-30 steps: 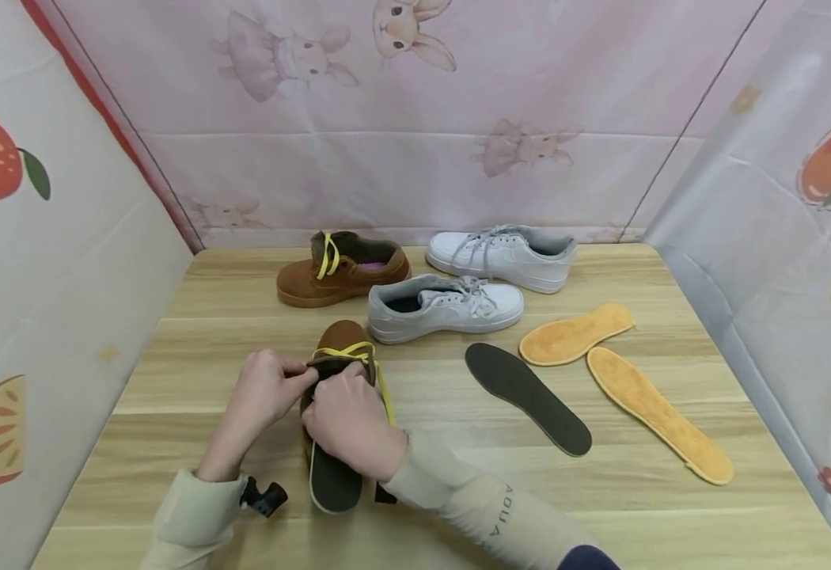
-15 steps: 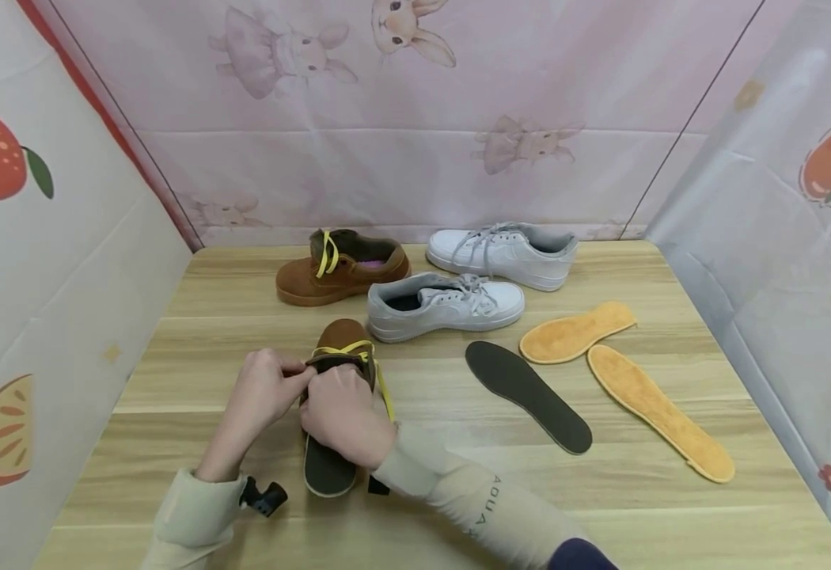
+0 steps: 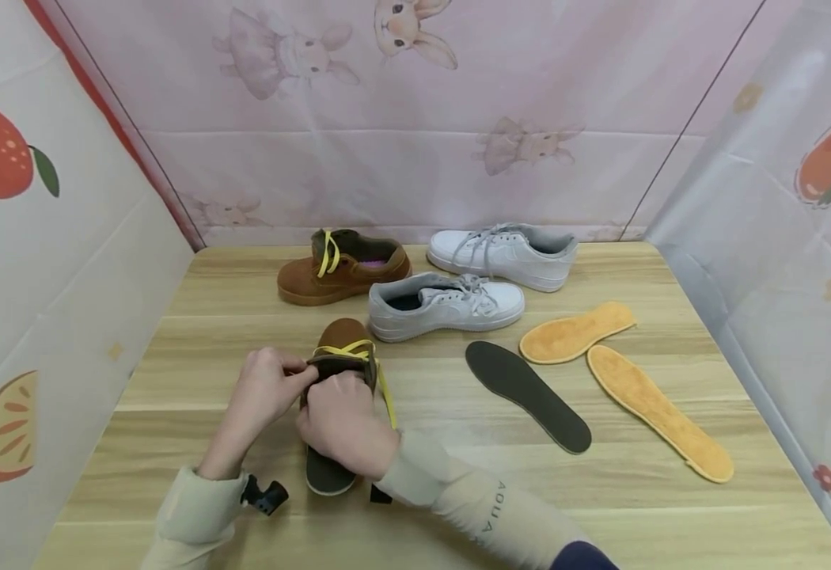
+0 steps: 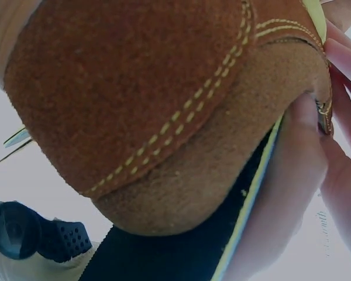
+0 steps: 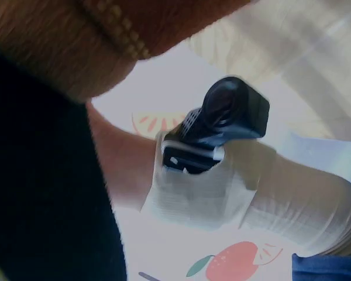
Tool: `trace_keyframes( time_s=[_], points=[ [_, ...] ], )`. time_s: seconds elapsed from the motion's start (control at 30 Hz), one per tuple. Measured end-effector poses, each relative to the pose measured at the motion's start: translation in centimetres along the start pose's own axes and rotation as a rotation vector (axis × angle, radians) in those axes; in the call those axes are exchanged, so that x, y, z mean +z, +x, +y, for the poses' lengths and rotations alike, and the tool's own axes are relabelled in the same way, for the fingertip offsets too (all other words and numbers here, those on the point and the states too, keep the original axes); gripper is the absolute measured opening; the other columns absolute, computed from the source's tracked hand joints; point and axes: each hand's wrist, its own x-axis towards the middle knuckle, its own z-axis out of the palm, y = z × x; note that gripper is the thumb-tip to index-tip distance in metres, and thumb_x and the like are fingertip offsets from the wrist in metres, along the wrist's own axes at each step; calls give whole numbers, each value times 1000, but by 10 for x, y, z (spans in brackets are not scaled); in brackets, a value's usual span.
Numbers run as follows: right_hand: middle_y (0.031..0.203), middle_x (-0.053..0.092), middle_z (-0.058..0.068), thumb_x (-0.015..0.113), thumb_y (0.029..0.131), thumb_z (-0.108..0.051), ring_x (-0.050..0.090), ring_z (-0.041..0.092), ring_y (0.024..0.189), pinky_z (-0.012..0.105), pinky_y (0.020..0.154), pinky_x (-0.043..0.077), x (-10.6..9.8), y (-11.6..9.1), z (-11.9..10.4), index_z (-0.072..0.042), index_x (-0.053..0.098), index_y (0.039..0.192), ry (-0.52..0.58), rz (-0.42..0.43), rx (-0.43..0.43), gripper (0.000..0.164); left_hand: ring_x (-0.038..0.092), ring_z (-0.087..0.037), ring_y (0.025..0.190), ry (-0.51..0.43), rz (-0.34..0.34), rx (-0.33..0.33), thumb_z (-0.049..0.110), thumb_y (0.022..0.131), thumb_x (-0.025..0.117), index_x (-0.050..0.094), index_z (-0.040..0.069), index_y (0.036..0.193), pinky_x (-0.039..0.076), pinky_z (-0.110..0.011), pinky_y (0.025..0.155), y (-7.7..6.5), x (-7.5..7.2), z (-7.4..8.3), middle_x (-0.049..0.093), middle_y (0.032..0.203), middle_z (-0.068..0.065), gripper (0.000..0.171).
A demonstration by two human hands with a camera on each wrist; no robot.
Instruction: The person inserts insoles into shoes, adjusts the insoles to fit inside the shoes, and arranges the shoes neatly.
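The left hand (image 3: 262, 388) pinches the top edge of the brown shoe (image 3: 342, 328), close to its yellow lace (image 3: 347, 348). That shoe is on the table (image 3: 195, 348) right in front of the person, with its toe pointing away. The right hand (image 3: 347, 419) grips the dark sole (image 3: 330, 476) at the mouth of the shoe, with its fingers bent; I can't see the fingertips from here. One end of the dark sole sticks out of the shoe toward the person. A little black camera (image 3: 266, 497) is on the left wrist. Farther back sits the other brown shoe (image 3: 316, 285), next to the near white shoe (image 3: 451, 314), with the far white shoe (image 3: 508, 261) behind that. Over on the right lies the flat black sole (image 3: 529, 397), near the short orange sole (image 3: 575, 334) and the long orange sole (image 3: 658, 412). At the back hangs a pink cloth (image 3: 415, 158) with bunnies on it.
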Motion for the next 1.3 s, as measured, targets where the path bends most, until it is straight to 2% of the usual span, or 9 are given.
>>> trace_keyframes(
  time_s=[0.17, 0.37, 0.47, 0.6, 0.8, 0.97, 1.03, 1.13, 1.3],
  points=[
    [110, 63, 22, 50, 90, -45, 61, 36, 94, 38, 61, 53, -5, -9, -3, -17, 71, 106, -78, -24, -8, 39, 31, -8, 37, 2, 8, 9, 12, 78, 65, 55, 15, 45, 26, -24, 38, 0, 0, -1, 34, 40, 10, 35],
    [101, 64, 20, 50, 90, -46, 60, 29, 84, 36, 57, 51, -8, -17, -5, -17, 71, 103, -104, -4, -22, 38, 30, -8, 37, -1, 22, 24, 11, 78, 65, 51, 17, 43, 25, -23, 37, 0, 0, 0, 31, 40, 10, 38],
    [99, 64, 17, 51, 90, -47, 60, 25, 85, 34, 56, 51, -10, -20, -4, -17, 72, 100, -94, 1, -38, 38, 30, -8, 37, -3, 26, 18, 12, 78, 65, 52, 16, 43, 25, -23, 38, -1, 1, 0, 31, 40, 10, 38],
    [103, 64, 13, 51, 88, -56, 59, 24, 92, 33, 57, 52, -13, -25, -3, -16, 71, 101, -65, -40, -48, 47, 32, -8, 37, -9, 20, 10, 12, 78, 66, 58, 15, 46, 27, -23, 38, -1, 1, 0, 35, 40, 10, 33],
    [86, 65, -1, 52, 86, -60, 63, 18, 75, 31, 51, 48, -14, -28, -3, -17, 71, 90, -12, -120, -45, 47, 35, -10, 38, -17, 16, -17, 14, 78, 66, 62, 14, 50, 30, -24, 38, -2, 1, 1, 39, 41, 8, 28],
    [94, 62, 0, 51, 86, -60, 60, 18, 79, 33, 55, 47, -13, -26, -3, -16, 68, 101, 14, -233, 34, 50, 35, -10, 39, -12, 12, -30, 14, 78, 66, 62, 14, 49, 29, -24, 39, -2, 1, 2, 39, 42, 8, 29],
    [93, 61, 0, 51, 85, -59, 59, 18, 76, 33, 53, 45, -12, -25, -3, -15, 67, 103, 16, -244, 54, 51, 35, -10, 39, -13, 11, -32, 14, 78, 66, 62, 14, 50, 29, -24, 39, -2, 1, 1, 40, 42, 8, 29],
    [85, 59, 0, 51, 85, -56, 56, 18, 68, 33, 48, 42, -11, -24, -2, -14, 67, 96, 34, -222, 66, 46, 35, -10, 39, -15, 11, -30, 14, 79, 66, 63, 13, 50, 29, -24, 38, -2, 2, 1, 40, 42, 7, 28],
    [70, 54, -1, 53, 83, -45, 52, 16, 54, 33, 42, 40, -13, -23, 1, -15, 63, 71, 103, -169, 63, 34, 36, -10, 38, -17, 8, -24, 13, 79, 66, 61, 13, 50, 29, -24, 38, -1, 3, -1, 40, 42, 7, 30]
  ],
)
